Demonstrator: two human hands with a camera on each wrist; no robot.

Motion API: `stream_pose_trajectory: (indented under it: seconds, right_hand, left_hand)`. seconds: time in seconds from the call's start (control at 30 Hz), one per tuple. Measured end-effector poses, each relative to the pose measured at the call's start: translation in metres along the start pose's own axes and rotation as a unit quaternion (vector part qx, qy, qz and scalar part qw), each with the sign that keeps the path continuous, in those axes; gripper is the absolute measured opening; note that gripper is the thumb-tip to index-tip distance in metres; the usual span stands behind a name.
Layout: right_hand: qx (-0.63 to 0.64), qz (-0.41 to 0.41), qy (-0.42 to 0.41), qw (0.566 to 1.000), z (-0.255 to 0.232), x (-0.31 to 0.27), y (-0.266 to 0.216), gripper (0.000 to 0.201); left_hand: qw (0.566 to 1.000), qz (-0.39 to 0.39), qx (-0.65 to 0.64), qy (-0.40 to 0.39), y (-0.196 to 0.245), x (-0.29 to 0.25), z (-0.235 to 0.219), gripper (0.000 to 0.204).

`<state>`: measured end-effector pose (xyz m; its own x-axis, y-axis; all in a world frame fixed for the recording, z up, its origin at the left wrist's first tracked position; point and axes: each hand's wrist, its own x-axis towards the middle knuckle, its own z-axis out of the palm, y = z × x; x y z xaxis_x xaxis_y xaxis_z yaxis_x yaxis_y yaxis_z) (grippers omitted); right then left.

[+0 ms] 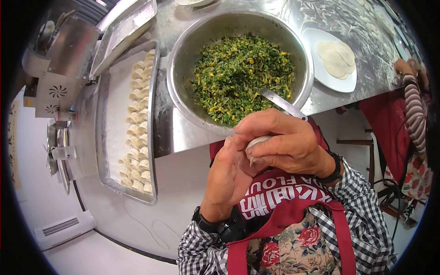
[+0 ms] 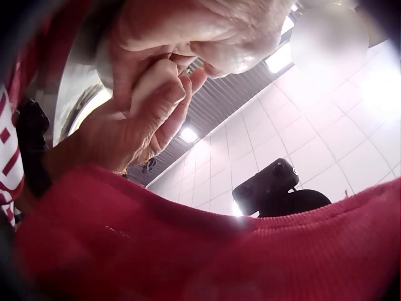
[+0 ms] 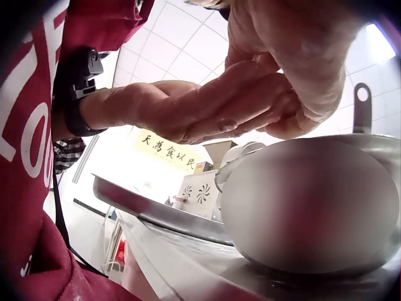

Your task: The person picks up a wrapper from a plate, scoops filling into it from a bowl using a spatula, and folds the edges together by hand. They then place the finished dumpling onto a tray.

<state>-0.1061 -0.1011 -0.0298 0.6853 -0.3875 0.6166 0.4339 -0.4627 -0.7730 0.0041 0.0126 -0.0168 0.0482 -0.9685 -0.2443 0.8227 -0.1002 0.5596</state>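
Note:
A pale dumpling (image 1: 258,143) shows between the two hands, over the apron and near the bowl's front rim. My right hand (image 1: 293,144) pinches it, thumb across the dough and index finger arched over it. My left hand (image 1: 227,176) is against the right hand with its palm turned toward the dumpling and its thumb pointing up. In the right wrist view, the left hand's long fingers (image 3: 232,103) lie fairly straight beneath the right hand (image 3: 294,56). The left wrist view shows the white dough (image 2: 153,81) under the right thumb. Much of the dumpling is hidden.
A large steel bowl (image 1: 172,82) of chopped green and yellow filling (image 1: 243,73) holds a spoon (image 1: 284,104). Rows of pleated dumplings lie on a tray (image 1: 110,114) to the left. A white plate (image 1: 341,86) bears round wrappers (image 1: 337,59). Another person's striped sleeve (image 1: 412,101) is at right.

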Motion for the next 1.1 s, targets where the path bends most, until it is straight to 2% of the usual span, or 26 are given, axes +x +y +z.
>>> stream_pose_trajectory:
  seconds: [0.07,0.1,0.2,0.23,0.3,0.37,0.43,0.5,0.6,0.77,0.87,0.93,1.0,1.1]
  right_hand:
    - [-0.049,-0.025,-0.008,0.998,-0.001,0.004,0.001,0.018]
    - [-0.098,-0.049,-0.016,0.994,-0.002,0.006,0.001,0.017]
    - [-0.139,-0.089,-0.019,0.986,-0.001,0.007,0.009,0.021]
    - [-0.14,-0.092,-0.019,0.986,0.002,0.01,0.007,0.021]
    - [-0.095,-0.04,0.052,0.993,0.012,0.013,-0.001,0.026]
    - [-0.127,-0.047,0.052,0.989,0.012,0.015,-0.003,0.028]
    - [-0.159,-0.056,0.052,0.984,0.011,0.016,-0.003,0.03]
    - [-0.229,-0.128,0.038,0.964,0.01,0.018,-0.001,0.027]
    - [-0.28,-0.162,0.021,0.946,0.008,0.021,0.003,0.024]
    - [-0.268,-0.166,0.015,0.949,0.01,0.023,0.0,0.022]
    - [-0.263,-0.146,-0.002,0.954,0.015,0.023,-0.002,0.023]
    - [-0.233,-0.099,0.035,0.967,0.017,0.023,-0.004,0.027]
    - [-0.242,-0.116,0.013,0.963,0.014,0.021,0.0,0.028]
    - [-0.267,-0.127,-0.009,0.955,0.012,0.018,0.003,0.031]
  left_hand:
    - [0.999,0.016,-0.023,0.03,0.0,0.001,0.005,0.049]
    - [0.999,0.017,-0.022,0.029,0.0,0.002,0.005,0.049]
    - [0.998,0.042,-0.042,0.024,0.001,0.003,0.004,0.047]
    - [0.998,0.044,-0.045,0.029,0.001,0.002,0.003,0.047]
    - [0.997,0.049,-0.047,0.034,0.003,0.002,0.004,0.046]
    - [0.995,0.043,-0.029,0.08,0.005,0.002,0.011,0.046]
    - [0.993,0.048,-0.051,0.091,0.004,0.002,0.013,0.045]
    - [0.991,0.06,-0.075,0.089,0.002,0.002,0.015,0.043]
    - [0.991,0.066,-0.103,0.059,-0.005,0.002,0.007,0.047]
    - [0.994,0.069,0.002,0.089,-0.004,0.001,0.011,0.047]
    - [0.99,0.072,-0.013,0.121,-0.004,0.003,0.012,0.044]
    - [0.992,0.065,-0.032,0.106,-0.001,0.0,0.012,0.041]
    - [0.992,0.041,-0.115,0.046,-0.002,0.0,0.007,0.039]
    - [0.992,0.043,-0.098,0.07,-0.002,0.001,0.01,0.039]
